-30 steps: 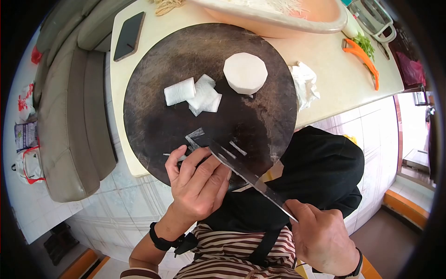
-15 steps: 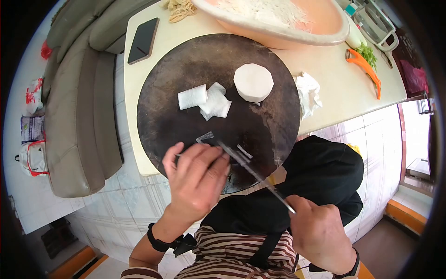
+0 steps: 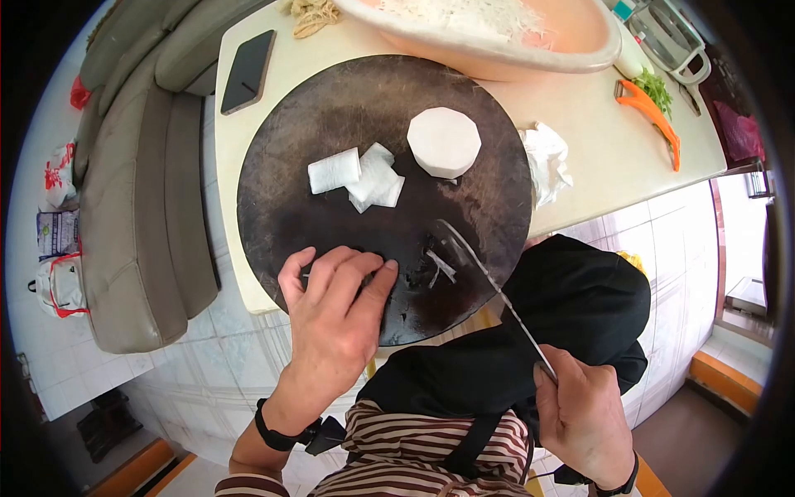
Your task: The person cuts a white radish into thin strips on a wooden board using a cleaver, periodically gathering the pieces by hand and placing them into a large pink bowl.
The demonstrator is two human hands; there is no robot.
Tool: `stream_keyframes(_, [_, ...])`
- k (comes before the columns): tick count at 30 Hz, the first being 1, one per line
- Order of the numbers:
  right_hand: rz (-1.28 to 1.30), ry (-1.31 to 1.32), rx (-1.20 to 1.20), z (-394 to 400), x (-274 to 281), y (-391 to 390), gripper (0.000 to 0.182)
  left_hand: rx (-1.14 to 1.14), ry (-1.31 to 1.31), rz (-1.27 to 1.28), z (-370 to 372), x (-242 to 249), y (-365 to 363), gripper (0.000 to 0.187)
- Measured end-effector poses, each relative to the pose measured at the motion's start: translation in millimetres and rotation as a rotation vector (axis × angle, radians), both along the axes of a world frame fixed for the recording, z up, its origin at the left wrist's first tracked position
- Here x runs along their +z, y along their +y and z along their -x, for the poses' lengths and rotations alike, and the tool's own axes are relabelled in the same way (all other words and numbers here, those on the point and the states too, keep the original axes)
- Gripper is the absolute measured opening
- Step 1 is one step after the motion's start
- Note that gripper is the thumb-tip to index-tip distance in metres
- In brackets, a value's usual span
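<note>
My right hand [image 3: 586,406] is wrapped round the handle of a knife [image 3: 498,290], whose blade reaches over the lower right of the round dark board [image 3: 281,149]. Beside the blade lie thin pale scraps [image 3: 441,267]. My left hand [image 3: 335,311] rests on the board's lower part with its fingers curled down; a sliver of something pale shows by the fingertips, and the rest beneath is hidden. Further up are several overlapping white slices [image 3: 334,171] and, to their right, a thick white many-sided block [image 3: 444,142].
Behind the board stands a large basin [image 3: 497,55] of white shreds. A phone [image 3: 248,71] lies at the left, a crumpled tissue [image 3: 546,162] at the right, and an orange peeler [image 3: 650,116] near greens [image 3: 654,94]. A grey sofa [image 3: 141,207] is beyond the table's left side.
The knife has swung right, away from my left hand, and the thin scraps now lie crossed beside it. The small pale piece near my left fingertips no longer shows there.
</note>
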State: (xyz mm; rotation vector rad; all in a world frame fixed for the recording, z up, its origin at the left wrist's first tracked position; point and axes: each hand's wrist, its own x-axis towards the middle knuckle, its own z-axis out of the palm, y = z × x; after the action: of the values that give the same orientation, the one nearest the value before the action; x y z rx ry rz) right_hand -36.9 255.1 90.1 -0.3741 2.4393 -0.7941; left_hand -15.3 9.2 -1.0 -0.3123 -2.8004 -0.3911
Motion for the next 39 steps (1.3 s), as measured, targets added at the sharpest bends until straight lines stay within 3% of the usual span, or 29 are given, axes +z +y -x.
stream_keyframes(3, [0.068,0.101,0.016,-5,-7,-1,0.014,-0.05,-0.023,-0.012,-8,-1,-3,0.032])
stream_keyframes(5, [0.071,-0.019,0.061,-5,-5,-3,0.015,-0.081,-0.039,-0.003,-12,-1,-5,0.031])
stream_keyframes(20, [0.092,0.064,0.122,-7,-8,-11,0.018,0.073,0.074,-0.052,-14,-2,-10,0.024])
stream_keyframes(36, [0.034,0.004,0.155,-4,0,-18,0.022,-0.076,0.047,-0.109,-18,-11,-9,0.025])
stream_keyframes(39, [0.018,0.087,0.158,-6,0,-18,0.023,-0.113,0.009,-0.131,-17,-11,-12,0.027])
